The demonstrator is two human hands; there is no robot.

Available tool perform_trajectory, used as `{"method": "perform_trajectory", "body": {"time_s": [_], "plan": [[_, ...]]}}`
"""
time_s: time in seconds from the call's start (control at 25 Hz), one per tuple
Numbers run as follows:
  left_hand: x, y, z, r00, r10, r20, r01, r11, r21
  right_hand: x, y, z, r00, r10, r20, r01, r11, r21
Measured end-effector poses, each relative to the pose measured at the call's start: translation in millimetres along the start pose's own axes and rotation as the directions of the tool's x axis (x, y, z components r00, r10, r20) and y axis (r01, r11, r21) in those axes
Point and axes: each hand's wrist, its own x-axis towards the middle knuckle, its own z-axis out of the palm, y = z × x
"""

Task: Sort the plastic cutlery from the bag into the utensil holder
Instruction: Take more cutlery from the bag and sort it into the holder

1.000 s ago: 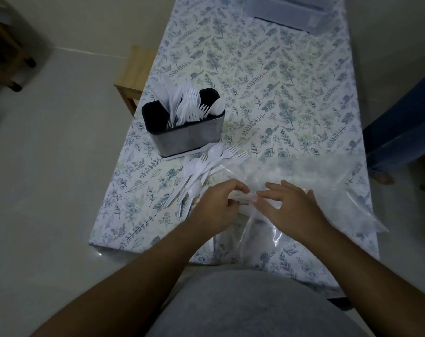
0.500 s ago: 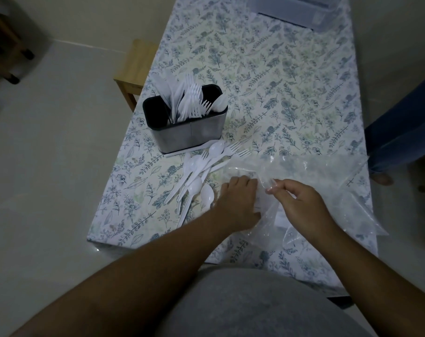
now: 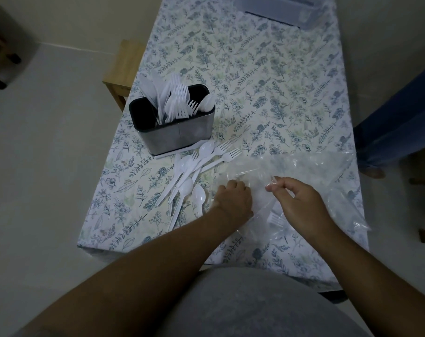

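The bag (image 3: 303, 181) film is pinched in the right grip (image 3: 301, 205); the left grip (image 3: 233, 198), curled, is pressed beside it. The mouth should be held wide so the fork (image 3: 275, 218) under the right grip can be drawn out.

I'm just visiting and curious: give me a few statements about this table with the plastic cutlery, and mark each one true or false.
1. The utensil holder already has white cutlery standing in it. True.
2. The loose cutlery lies on the table between the holder and the bag. True.
3. The right hand lies flat on the table. False: it is raised, pinching the clear bag.
4. The left hand holds a fork above the holder. False: it is at the bag's edge, fingers curled; what it grips is unclear.
5. The tablecloth is plain. False: it has a leaf print.
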Motion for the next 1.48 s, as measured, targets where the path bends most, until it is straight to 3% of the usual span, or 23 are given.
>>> {"method": "perform_trajectory", "body": {"time_s": [0.12,0.24,0.4,0.6,0.8,0.96,1.16,1.48], "plan": [[-5,-8,-7,0.999,-0.003,-0.04,0.002,0.999,-0.041,-1,-3,1,1.0,-0.026,-0.015,0.026,0.999,-0.043],[-8,-12,-19,0.998,-0.029,-0.052,0.02,0.988,-0.156,0,-11,6,0.995,-0.102,0.009,0.102,0.974,-0.205],[-17,-23,-27,0.992,-0.114,0.052,0.125,0.936,-0.329,3,-23,8,0.989,-0.1,0.109,0.138,0.892,-0.431],[-50,-43,-13,0.98,-0.196,0.034,0.193,0.887,-0.42,11,-25,15,0.985,-0.123,0.122,0.164,0.886,-0.434],[-94,-76,12,0.939,-0.338,0.069,0.303,0.715,-0.63,27,-16,33,0.968,-0.189,0.167,0.251,0.666,-0.703],[-125,-110,26,0.898,-0.429,0.102,0.38,0.635,-0.672,33,-12,55,0.905,-0.365,0.219,0.404,0.577,-0.709],[-150,-120,28,0.841,-0.524,0.133,0.436,0.512,-0.74,47,-7,51,0.934,-0.234,0.271,0.356,0.53,-0.77],[-68,-75,-8,0.831,-0.545,0.114,0.439,0.517,-0.735,0,35,35,0.863,-0.261,0.432,0.495,0.603,-0.625]]}}
